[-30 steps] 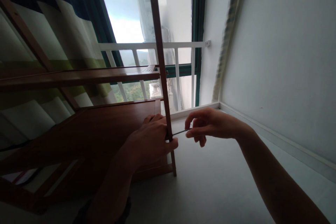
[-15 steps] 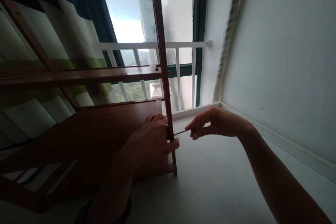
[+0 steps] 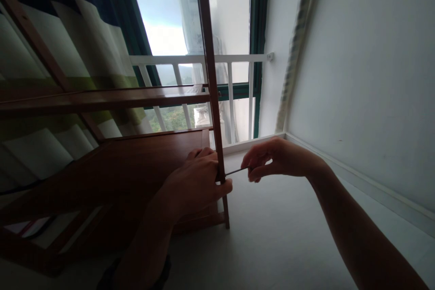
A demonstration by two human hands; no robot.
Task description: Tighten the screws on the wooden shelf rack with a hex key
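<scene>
My left hand grips the dark reddish-brown wooden post of a shelf rack, fingers behind it and thumb at its right side. Between the fingertips of my right hand is a thin metal rod, looking like a hex key. Its tip meets the post's right face, just above my left thumb, and the rod lies nearly level. The end inside my fingers is mostly hidden. A solid wooden shelf panel lies behind and left of my left hand.
Above the panel runs a wooden crossbar. Behind the rack are a striped curtain, a white railing and a window. A white wall rises on the right, with a pale floor below my hands.
The fingers of my right hand have shifted and curled differently around the rod, and the wrist has moved very slightly. My left hand and the rack stay where they were.
</scene>
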